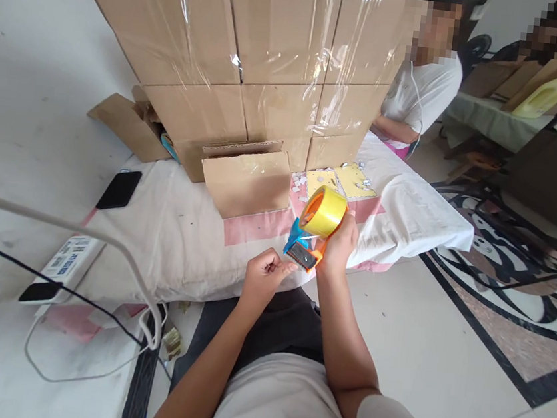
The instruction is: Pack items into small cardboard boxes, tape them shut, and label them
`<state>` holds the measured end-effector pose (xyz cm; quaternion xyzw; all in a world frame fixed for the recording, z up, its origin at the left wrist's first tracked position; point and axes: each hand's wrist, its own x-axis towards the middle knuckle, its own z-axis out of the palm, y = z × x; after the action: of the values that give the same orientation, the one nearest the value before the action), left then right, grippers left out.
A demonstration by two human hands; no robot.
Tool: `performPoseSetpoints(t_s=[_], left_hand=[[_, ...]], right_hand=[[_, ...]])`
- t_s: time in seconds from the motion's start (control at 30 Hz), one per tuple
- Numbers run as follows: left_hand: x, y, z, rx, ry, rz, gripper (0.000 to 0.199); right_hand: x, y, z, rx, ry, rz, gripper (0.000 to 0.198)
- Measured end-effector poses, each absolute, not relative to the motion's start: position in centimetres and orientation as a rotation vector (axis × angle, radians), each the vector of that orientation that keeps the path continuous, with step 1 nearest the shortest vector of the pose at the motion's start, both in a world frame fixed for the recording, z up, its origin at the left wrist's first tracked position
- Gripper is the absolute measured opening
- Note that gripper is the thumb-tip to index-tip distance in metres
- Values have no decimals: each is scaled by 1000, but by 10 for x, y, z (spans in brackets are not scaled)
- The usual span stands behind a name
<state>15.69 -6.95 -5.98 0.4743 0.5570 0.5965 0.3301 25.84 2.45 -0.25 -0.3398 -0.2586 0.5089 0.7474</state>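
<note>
My right hand (339, 243) grips an orange and blue tape dispenser (322, 244), which carries a thick roll of yellowish tape (331, 214). The dispenser is tilted, its dark cutter end low and toward my left hand (265, 275). That hand is closed, thumb and finger pinched at the cutter edge on what looks like the clear tape's end. Just beyond, a small cardboard box (248, 182) stands on the cloth-covered table (171, 223). Behind it rises a tall wall of taped cardboard boxes (282, 42).
Yellow cards with paper scraps (357, 181) lie right of the small box. A black phone (118, 189) rests at the left, near a power strip (68, 265) and a white cable (118, 244). An open carton (127, 128) leans by the wall. A person (422, 91) sits beyond the table.
</note>
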Motion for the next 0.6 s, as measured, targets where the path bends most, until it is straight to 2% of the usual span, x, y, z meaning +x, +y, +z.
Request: performPoseSetpoints(t_s=[0.6], left_hand=[[157, -73, -70, 1235, 1482, 1558, 49]], right_hand=[[253, 22, -5, -749, -536, 1240, 22]])
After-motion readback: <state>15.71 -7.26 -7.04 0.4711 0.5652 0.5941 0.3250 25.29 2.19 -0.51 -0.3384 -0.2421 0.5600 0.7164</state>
